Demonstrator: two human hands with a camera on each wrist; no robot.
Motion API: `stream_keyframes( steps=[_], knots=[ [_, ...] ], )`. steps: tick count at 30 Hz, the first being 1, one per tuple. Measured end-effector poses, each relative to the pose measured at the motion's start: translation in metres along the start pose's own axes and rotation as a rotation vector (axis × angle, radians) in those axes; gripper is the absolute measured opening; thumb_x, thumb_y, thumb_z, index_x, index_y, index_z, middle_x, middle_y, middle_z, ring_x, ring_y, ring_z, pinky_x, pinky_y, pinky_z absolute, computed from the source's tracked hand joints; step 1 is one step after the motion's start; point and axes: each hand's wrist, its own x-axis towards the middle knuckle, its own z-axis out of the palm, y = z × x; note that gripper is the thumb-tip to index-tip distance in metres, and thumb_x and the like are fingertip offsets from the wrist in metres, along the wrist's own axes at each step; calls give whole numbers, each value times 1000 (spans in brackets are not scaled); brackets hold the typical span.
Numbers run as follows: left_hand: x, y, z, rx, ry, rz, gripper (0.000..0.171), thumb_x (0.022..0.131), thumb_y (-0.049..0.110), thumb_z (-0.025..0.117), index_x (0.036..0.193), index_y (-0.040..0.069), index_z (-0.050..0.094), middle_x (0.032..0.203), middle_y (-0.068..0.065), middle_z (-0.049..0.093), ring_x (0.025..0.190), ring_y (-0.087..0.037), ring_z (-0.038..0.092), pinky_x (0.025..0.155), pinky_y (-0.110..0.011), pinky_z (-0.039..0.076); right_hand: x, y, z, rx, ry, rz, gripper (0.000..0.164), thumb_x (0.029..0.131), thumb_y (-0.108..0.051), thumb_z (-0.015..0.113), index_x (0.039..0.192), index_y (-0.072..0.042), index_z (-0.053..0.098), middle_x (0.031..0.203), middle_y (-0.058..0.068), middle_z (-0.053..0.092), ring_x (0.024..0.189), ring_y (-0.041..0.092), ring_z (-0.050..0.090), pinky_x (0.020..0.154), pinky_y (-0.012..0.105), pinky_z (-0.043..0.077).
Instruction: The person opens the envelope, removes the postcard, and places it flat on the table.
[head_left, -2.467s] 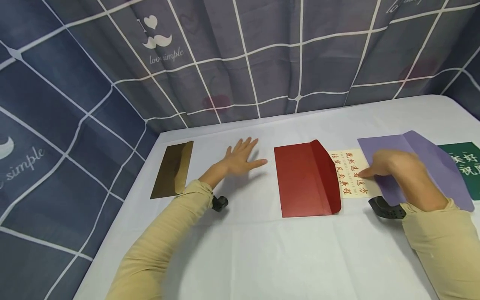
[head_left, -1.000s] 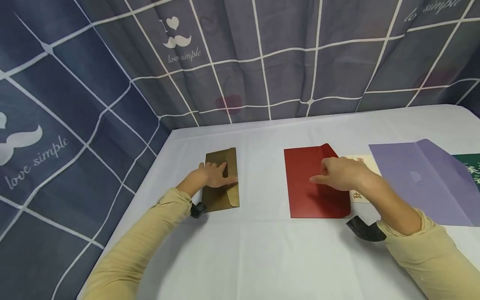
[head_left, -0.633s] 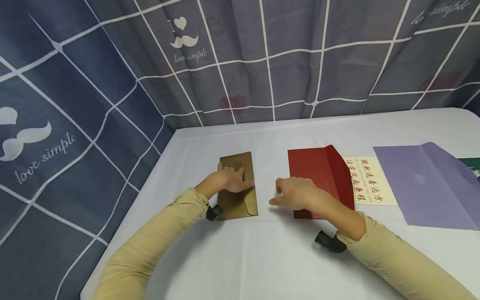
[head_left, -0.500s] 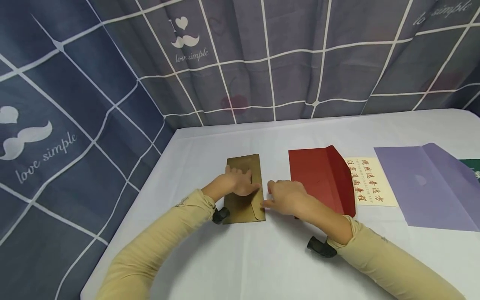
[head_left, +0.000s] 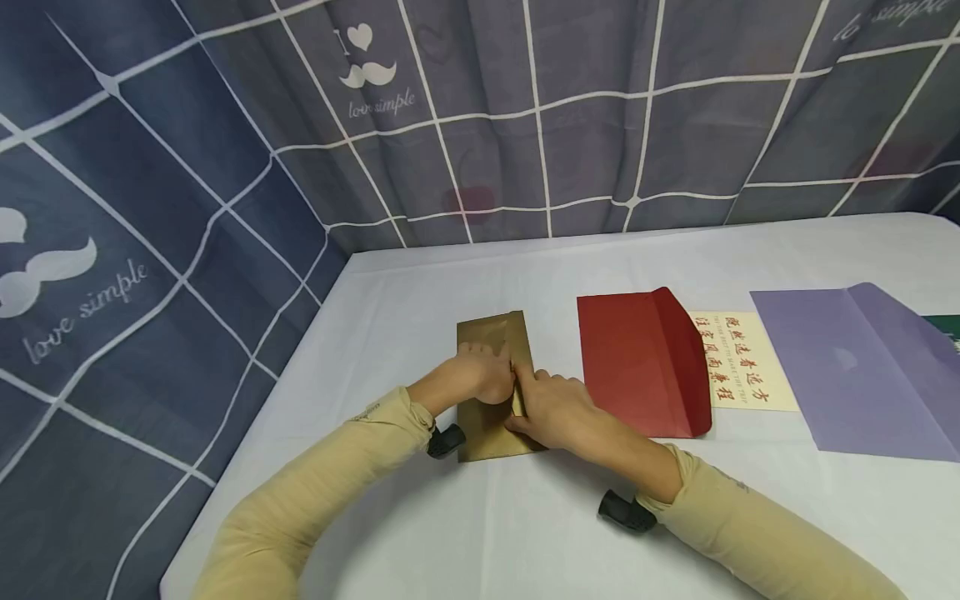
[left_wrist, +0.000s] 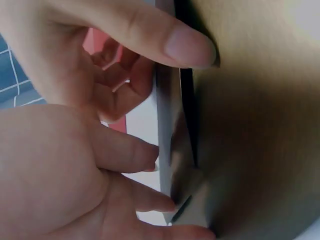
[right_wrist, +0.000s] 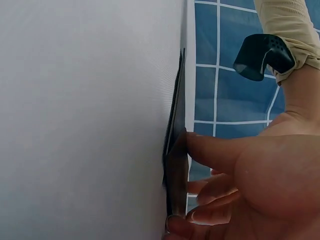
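Observation:
A gold-brown envelope (head_left: pixel 486 433) lies on the white table in front of me, its flap edge raised with a dark gap under it in the left wrist view. My left hand (head_left: pixel 480 373) holds the envelope from the left, thumb at the flap edge and fingers bent over the paper. From the right, my right hand (head_left: pixel 558 408) grips the flap side, its thumb low on the edge and index finger higher up. In the right wrist view the envelope (right_wrist: pixel 176 165) appears nearly edge-on, fingertips right at its edge.
To the right lies a red envelope (head_left: pixel 626 367) with its flap open. A cream card (head_left: pixel 742 358) with red writing sits beside it, then a purple envelope (head_left: pixel 847 375) and a partly visible green card (head_left: pixel 947 327). A grey checked curtain (head_left: pixel 570 150) hangs behind the white table (head_left: pixel 420 283).
My left hand has slid the gold-brown envelope rightward from the far left. My right hand has travelled left from the cream card, across the red envelope, to the gold-brown envelope's flap, now raised.

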Motion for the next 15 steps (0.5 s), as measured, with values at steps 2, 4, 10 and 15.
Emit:
stream_keyframes(
  steps=[2,4,10,15],
  knots=[
    [-2,-5,0,-10,3,16,59,105,35,29,153,5,12,152,-18,27,140,-34,22,111,-47,18,0,0,1,-3,-6,-7,64,85,-44,69,130,-6,45,96,11,60,82,30,62,65,43,50],
    [-3,-14,0,-39,22,23,58,105,34,30,153,4,15,153,-17,25,140,-34,19,111,-49,16,1,1,2,-4,-12,-4,66,86,-43,68,135,-7,43,103,13,60,86,31,62,66,44,50],
    [4,-47,11,-161,69,75,63,103,42,34,153,7,17,156,-14,16,143,-34,6,111,-55,10,2,6,0,-9,-27,5,69,87,-44,67,140,-9,41,111,14,56,91,31,57,68,44,49],
    [11,-59,24,-225,74,166,77,98,57,36,154,11,10,158,-11,5,143,-34,0,108,-61,4,2,11,-5,-34,-20,-25,65,88,-41,67,139,-8,43,119,16,51,98,34,53,74,45,48]
  ],
)
